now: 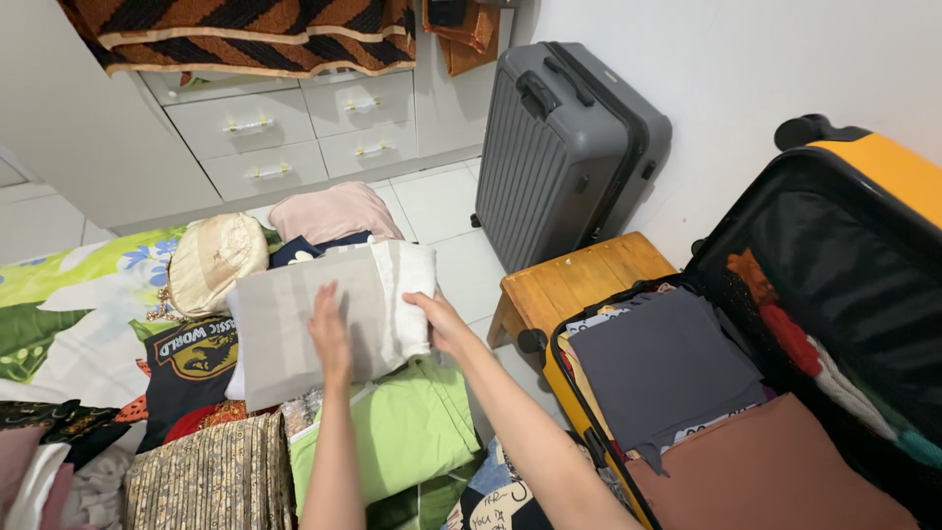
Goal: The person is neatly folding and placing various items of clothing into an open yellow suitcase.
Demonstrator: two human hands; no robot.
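Step in hand: lifting folded white cloth (324, 324) off bed pile. Left hand (332, 334) flat on top; right hand (442, 322) grips edge. Next likely needs carry toward open yellow suitcase (883, 167).

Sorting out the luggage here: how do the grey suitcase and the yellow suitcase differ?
The grey suitcase stands upright and closed against the wall; the yellow suitcase lies open, its lid raised. No contents of the grey one are visible, while the yellow one holds folded clothes, a dark grey piece on top. The grey shell is ribbed; the yellow one's looks smooth. Both are hard-shell cases.
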